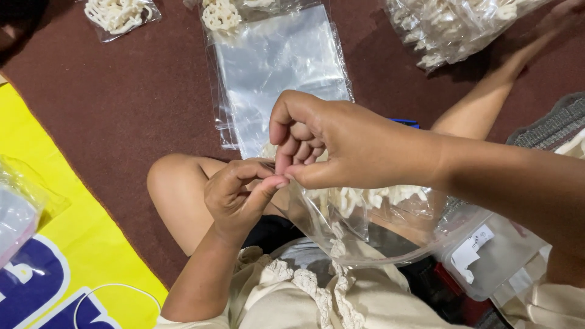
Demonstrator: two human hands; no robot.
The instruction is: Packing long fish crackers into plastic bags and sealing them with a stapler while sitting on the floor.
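Both hands meeting over the lap at centre, pinched on the mouth of a clear plastic bag [341, 225] that sags down toward the near right. Left hand [241, 195] with thumb and forefinger pressed shut on the bag's rim; right hand [332, 143] just right of it, thumb tip against curled fingers, closed on the same rim. Fingertips of the 2 hands touching or nearly so, exact contact hard to judge. Inside the bag, pale ring-shaped crackers [365, 196], partly hidden behind the right hand. Far centre on the brown floor [122, 103], a stack of empty clear bags [277, 67]. Filled cracker bags at far left [119, 15] and far right [451, 27], both cut off by the frame. Yellow sheet [79, 244] at near left, cropped. Lidded plastic tub [493, 256] at near right, contents unclear.
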